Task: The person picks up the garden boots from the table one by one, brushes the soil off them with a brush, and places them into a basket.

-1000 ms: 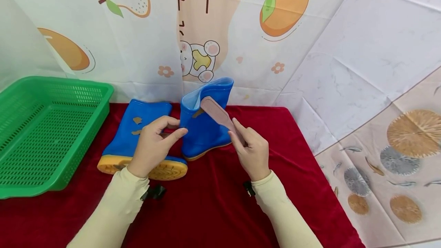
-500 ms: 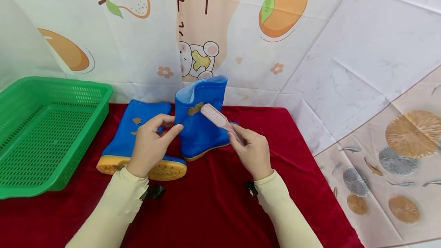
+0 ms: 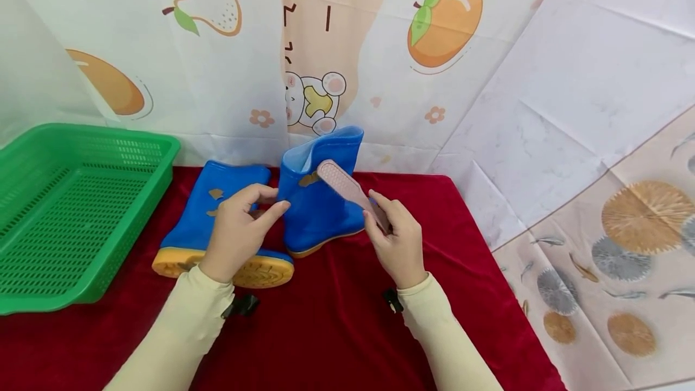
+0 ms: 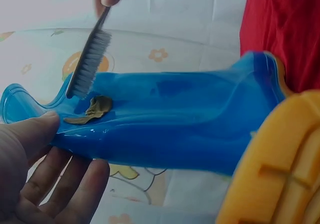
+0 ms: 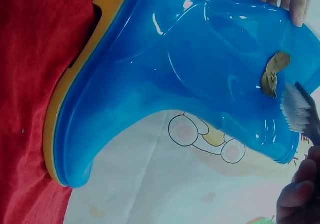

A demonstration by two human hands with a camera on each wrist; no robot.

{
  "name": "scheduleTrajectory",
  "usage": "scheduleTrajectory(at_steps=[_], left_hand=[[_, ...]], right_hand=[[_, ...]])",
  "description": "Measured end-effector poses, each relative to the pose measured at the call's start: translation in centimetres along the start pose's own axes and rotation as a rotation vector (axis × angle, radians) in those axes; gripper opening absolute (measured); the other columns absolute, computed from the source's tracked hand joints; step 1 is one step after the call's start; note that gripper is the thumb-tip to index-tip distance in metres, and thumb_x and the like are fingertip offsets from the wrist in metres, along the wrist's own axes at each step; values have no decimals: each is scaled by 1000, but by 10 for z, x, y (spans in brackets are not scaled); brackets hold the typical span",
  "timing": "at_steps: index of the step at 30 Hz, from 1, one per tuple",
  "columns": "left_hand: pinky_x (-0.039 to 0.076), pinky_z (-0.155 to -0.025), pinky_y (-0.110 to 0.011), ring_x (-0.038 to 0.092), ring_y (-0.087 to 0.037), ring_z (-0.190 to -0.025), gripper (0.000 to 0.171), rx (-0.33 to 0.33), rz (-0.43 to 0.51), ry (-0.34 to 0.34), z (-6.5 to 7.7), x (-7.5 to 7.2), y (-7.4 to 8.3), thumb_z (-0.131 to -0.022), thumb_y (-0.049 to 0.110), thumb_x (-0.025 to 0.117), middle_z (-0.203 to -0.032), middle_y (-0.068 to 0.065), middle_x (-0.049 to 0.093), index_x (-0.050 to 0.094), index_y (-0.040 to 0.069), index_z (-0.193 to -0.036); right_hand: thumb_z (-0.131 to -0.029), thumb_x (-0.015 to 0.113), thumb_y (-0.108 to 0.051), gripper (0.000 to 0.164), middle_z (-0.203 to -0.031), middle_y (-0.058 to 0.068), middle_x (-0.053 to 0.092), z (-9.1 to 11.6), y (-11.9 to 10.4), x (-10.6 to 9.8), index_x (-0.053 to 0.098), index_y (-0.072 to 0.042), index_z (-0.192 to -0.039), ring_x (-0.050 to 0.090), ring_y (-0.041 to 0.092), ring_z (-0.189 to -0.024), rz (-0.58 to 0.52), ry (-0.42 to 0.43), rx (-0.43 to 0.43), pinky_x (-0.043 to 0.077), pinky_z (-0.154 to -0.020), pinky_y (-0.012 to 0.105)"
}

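Observation:
A blue rain boot (image 3: 320, 216) with a yellow sole stands upright on the red cloth. My left hand (image 3: 239, 231) pinches the side of its shaft near the top, thumb in front and fingers behind. In my right hand (image 3: 399, 240) is the handle of a pinkish scrub brush (image 3: 343, 184). Its pale bristles (image 4: 94, 61) face the upper shaft, right beside a brown mud-like patch (image 4: 95, 108). The right wrist view shows the bristles at the patch's edge too. A second blue boot (image 3: 201, 216) lies on its side behind my left hand, its yellow sole towards me.
A green plastic basket (image 3: 175, 149) with perforated sides stands at the left. Red velvet cloth (image 3: 326, 324) covers the table. Behind it hangs a white printed curtain (image 3: 228, 89), close to both boots. Brown patches (image 3: 216, 193) mark the lying boot.
The boot's top leaned left and has swung partly back right. The brush head dipped and turned, then rose slightly against the upper shaft. Both hands keep their hold.

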State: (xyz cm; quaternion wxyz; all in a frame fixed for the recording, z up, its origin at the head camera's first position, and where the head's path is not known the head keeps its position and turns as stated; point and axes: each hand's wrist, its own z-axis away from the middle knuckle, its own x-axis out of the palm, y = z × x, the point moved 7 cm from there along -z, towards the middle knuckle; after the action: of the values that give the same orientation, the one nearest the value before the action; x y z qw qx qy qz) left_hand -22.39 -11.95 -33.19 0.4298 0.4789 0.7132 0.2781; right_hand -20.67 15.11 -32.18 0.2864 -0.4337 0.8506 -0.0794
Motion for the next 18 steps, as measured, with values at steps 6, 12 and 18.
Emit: scheduleTrajectory(at_steps=[6,12,18], left_hand=[[51,-77,-8,71,-25,-94,21,43,-53,-15,0,4,10,-95,13,77,-109,-10,74,75,3,-113],[51,-79,-15,69,-21,-97,18,37,-51,-13,0,5,14,-94,15,78,-105,-7,76,75,6,-110],[55,-76,-14,71,-22,-89,20,7,-27,-25,2,9,9,-94,15,78,-106,-9,76,75,4,-110]], right_hand=[[-93,72,-4,29,-72,2,52,0,-11,-2,73,-2,-122,43,13,-63,-69,12,-83,36,-56,24],[-102,67,-14,32,-76,2,53,2,-16,3,70,-2,-131,43,11,-65,-88,-38,-120,34,-56,20],[-93,75,-3,38,-75,-1,52,4,-7,13,71,-4,-131,42,9,-65,-27,-119,-62,33,-56,18]])
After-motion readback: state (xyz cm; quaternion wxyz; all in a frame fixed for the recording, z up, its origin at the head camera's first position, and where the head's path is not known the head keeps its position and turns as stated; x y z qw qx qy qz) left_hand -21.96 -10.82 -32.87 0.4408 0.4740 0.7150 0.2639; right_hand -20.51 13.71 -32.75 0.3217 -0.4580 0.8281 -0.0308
